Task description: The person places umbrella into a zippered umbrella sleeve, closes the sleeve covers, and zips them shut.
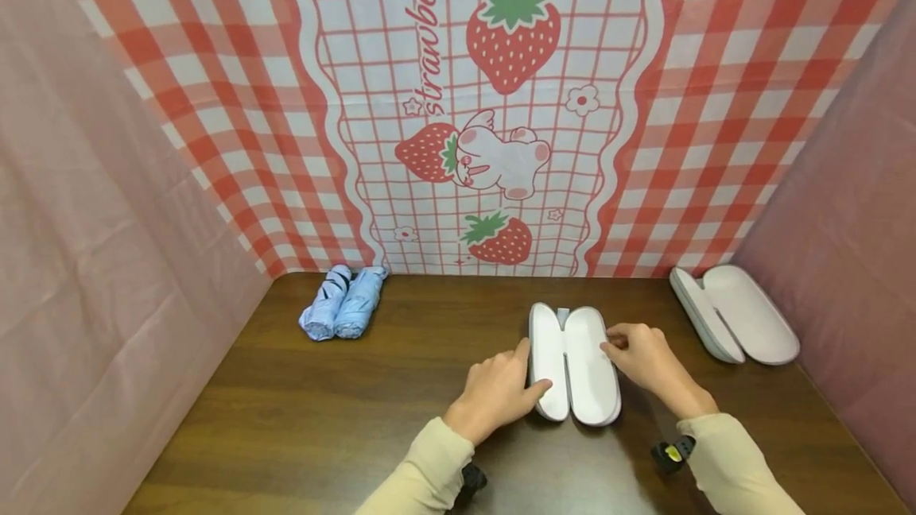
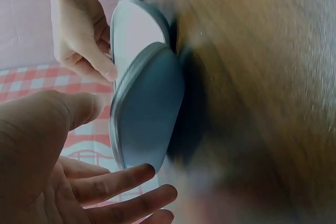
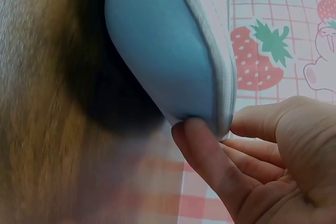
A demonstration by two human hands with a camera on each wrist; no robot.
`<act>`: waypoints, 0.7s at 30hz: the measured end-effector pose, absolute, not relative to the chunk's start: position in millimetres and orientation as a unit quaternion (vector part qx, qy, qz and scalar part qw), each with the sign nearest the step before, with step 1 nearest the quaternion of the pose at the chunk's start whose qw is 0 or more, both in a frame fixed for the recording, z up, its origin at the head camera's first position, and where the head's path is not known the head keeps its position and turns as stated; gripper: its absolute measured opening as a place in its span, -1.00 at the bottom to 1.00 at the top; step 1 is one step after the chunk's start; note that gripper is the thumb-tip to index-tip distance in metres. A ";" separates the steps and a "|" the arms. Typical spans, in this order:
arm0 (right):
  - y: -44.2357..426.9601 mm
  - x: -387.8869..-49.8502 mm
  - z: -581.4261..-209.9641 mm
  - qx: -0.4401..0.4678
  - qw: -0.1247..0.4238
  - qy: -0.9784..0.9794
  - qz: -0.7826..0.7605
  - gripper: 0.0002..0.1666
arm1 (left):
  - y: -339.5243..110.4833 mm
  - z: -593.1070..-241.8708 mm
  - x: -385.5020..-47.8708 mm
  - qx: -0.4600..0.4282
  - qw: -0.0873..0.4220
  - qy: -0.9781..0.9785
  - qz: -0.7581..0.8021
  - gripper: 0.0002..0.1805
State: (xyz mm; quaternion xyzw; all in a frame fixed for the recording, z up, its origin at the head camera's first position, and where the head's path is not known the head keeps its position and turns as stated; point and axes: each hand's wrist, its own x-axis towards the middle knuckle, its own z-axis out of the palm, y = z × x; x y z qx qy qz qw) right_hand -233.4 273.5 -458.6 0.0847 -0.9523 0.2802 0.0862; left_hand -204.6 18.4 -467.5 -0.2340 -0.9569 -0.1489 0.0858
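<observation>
A hard zip case [image 1: 590,372], pale blue outside and white inside, lies spread open on the table with its two halves side by side. At its right edge my right hand [image 1: 651,360] pinches the rim between thumb and fingers; the right wrist view shows a fingertip [image 3: 197,129] against the blue shell. On the other side is my left hand [image 1: 494,392], its fingers loosely extended along the left half. In the left wrist view its thumb [image 2: 84,109] stands apart from the case, while a fingertip [image 2: 144,171] is at the shell's end.
A second open case [image 1: 751,316] lies at the table's far right. Two light blue folded umbrellas [image 1: 360,304] lie side by side at the back left. Behind the wooden table [image 1: 322,420] hangs a strawberry-print cloth [image 1: 501,102], with pink cloth at both sides.
</observation>
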 end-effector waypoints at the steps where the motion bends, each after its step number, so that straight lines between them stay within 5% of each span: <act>1: 272.0 -232.8 -458.7 0.087 0.087 -0.951 0.283 -0.69 | 17.3 -467.4 -205.7 -0.233 0.088 -0.957 -0.151 -0.23; 21: 243.2 -218.5 -466.5 0.070 0.041 -0.926 0.369 -0.66 | -9.3 -467.5 -211.9 -0.201 0.082 -0.965 -0.151 -0.53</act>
